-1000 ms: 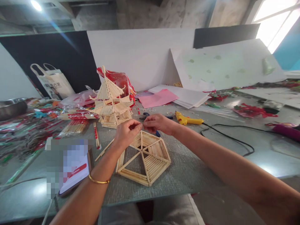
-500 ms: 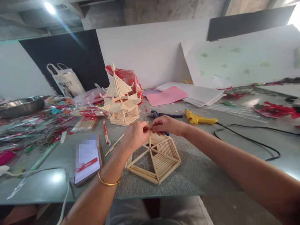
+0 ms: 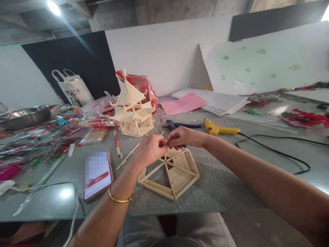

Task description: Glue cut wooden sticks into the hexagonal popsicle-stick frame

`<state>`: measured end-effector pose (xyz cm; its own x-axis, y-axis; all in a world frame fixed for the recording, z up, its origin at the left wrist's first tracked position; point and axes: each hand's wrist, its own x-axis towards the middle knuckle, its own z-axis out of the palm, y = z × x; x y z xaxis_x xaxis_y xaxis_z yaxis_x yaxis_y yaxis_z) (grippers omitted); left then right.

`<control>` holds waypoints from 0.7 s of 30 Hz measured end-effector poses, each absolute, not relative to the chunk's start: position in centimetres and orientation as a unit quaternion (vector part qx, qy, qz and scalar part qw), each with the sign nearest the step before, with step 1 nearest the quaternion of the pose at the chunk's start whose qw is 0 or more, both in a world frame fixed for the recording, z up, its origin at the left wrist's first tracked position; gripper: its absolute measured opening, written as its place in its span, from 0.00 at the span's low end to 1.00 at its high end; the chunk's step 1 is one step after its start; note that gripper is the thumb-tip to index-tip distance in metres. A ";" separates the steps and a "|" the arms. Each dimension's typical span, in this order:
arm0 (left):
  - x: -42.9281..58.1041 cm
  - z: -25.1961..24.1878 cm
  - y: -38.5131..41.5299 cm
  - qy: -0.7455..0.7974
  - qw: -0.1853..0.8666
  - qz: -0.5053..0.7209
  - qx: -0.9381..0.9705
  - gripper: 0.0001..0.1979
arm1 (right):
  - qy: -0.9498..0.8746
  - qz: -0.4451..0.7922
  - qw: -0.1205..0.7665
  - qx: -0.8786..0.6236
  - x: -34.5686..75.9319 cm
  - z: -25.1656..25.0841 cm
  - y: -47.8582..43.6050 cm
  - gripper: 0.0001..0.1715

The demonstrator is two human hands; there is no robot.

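Note:
A six-sided frame of wooden sticks [image 3: 171, 192] lies on the grey mat, its spokes meeting in the middle; the right sections are filled with rows of sticks and the front left one is partly open. Over its far edge, my left hand [image 3: 153, 150] and my right hand [image 3: 183, 137] meet fingertip to fingertip. Both are closed in a pinch, and whatever sits between the fingers is too small or hidden to name. Just behind them lie blue-handled pliers [image 3: 186, 125], partly covered by my right hand. A loose stick [image 3: 128, 156] rests left of the frame.
A tiered stick pagoda [image 3: 132, 108] stands behind my hands. To the right lies a yellow glue gun [image 3: 221, 129] with a black cable. A phone [image 3: 99, 178] is at the left, near packed sticks [image 3: 95, 134] and a metal bowl [image 3: 28, 116]. Pink paper [image 3: 183, 103] lies behind.
My hands stay pinched together above the frame, with only slight finger movement. The whole view has shifted a little; the frame and the other things look unmoved on the table.

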<state>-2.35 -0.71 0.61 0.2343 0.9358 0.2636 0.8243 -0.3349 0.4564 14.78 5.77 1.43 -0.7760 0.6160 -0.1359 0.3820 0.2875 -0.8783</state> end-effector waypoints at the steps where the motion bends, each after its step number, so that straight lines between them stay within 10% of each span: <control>1: -2.3 0.5 -0.7 0.565 0.115 0.252 0.777 0.07 | -0.795 0.506 0.113 -0.315 14.8 1.4 5.8 0.10; 21: -2.5 0.1 -0.6 0.505 0.322 0.135 0.789 0.10 | -0.777 0.501 0.133 -0.358 15.6 0.7 6.9 0.10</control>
